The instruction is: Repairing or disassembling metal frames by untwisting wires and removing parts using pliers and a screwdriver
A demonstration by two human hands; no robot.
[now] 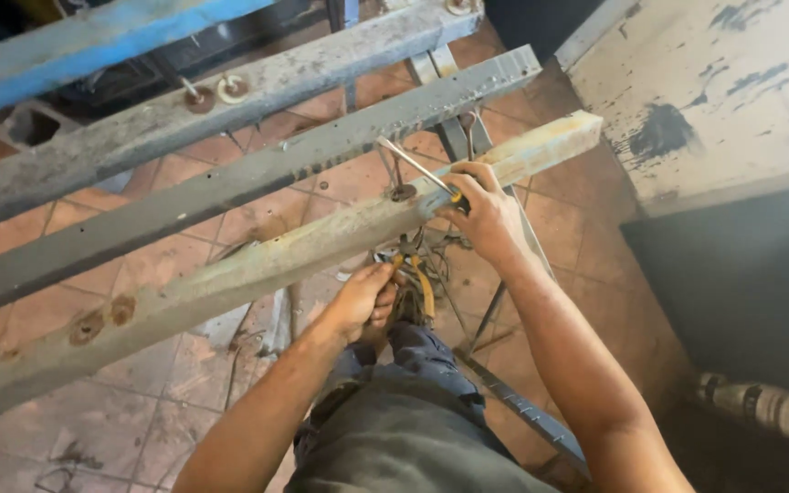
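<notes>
The right hand (486, 215) was closed around a screwdriver (417, 169) whose shaft slanted up and left above a rusty metal beam (257, 265), near a bolt head (403, 193) on its top face. The left hand (362, 301) reached under the beam, gripping yellow-handled pliers (413, 283). Judged from this, the work would go best with the pliers held square on the fastener below, so the tool above could bear without slipping.
</notes>
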